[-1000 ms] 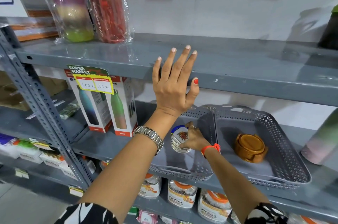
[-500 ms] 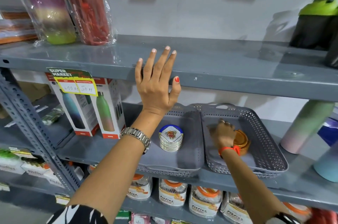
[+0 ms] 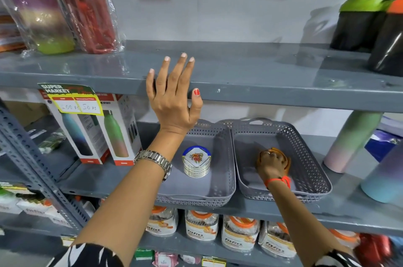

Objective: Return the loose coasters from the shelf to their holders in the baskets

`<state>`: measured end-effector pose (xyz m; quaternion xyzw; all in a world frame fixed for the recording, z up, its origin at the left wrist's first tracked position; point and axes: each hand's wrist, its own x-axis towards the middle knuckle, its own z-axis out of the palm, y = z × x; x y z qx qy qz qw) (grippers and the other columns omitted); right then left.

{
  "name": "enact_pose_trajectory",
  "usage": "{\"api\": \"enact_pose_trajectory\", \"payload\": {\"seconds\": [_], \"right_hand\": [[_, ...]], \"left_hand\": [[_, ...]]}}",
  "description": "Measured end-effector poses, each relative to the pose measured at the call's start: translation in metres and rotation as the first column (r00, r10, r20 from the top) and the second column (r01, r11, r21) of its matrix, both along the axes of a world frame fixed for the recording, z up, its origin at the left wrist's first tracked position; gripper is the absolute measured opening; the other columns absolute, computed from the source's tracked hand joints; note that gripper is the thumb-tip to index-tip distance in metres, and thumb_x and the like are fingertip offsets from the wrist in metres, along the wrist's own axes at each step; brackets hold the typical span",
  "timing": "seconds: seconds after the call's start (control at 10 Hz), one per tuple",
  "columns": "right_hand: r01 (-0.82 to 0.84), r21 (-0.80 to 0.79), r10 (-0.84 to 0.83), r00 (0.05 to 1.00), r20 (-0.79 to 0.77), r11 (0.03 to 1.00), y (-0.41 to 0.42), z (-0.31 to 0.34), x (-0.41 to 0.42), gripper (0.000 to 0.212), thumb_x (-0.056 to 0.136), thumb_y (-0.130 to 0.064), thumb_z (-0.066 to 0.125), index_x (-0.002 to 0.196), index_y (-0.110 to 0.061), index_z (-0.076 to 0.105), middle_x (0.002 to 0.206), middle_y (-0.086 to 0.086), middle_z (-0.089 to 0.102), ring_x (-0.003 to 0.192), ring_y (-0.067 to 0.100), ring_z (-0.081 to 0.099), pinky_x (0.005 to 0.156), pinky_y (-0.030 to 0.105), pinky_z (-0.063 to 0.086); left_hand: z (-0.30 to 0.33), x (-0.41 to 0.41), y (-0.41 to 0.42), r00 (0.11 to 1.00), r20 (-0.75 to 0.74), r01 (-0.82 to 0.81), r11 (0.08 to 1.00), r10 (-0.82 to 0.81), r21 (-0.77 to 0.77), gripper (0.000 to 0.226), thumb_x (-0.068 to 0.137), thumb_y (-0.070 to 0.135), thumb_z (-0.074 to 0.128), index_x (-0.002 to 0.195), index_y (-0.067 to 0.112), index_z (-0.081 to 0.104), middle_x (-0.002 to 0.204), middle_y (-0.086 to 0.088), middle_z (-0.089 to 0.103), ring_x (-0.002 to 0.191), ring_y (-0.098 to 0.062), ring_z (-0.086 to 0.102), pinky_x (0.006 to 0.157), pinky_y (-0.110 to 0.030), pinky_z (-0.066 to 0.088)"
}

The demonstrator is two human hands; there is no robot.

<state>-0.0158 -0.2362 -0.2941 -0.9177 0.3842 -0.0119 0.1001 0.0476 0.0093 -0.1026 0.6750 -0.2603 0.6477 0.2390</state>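
Two grey perforated baskets stand side by side on the middle shelf. In the left basket sits a stack of white, blue-edged floral coasters in its holder. My right hand is inside the right basket, closed over a round brown wooden coaster set, most of which it hides. My left hand lies flat with fingers spread against the front edge of the upper shelf, holding nothing.
Boxed bottles with a price tag stand left of the baskets. Pastel bottles stand to the right. Wrapped bottles and dark shakers sit on the upper shelf. Snack jars fill the shelf below.
My right hand let go of the white coaster stack in the left basket and moved right into the right basket, closing on the brown wooden set. My left hand stayed on the upper shelf edge.
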Motion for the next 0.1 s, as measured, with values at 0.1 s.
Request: {"api": "enact_pose_trajectory", "payload": {"seconds": [0.1], "right_hand": [[0.007, 0.022, -0.008, 0.999, 0.044, 1.000, 0.0000, -0.0003, -0.0008, 0.038, 0.086, -0.037, 0.058, 0.116, -0.013, 0.062, 0.131, 0.017, 0.054, 0.122, 0.039, 0.044, 0.109, 0.051, 0.029]], "left_hand": [[0.0028, -0.0033, 0.0028, 0.999, -0.037, 0.015, 1.000, -0.014, 0.005, 0.048, 0.093, 0.033, 0.029, 0.131, 0.015, 0.053, 0.132, -0.004, 0.058, 0.128, -0.026, 0.044, 0.110, -0.046, 0.023]]}}
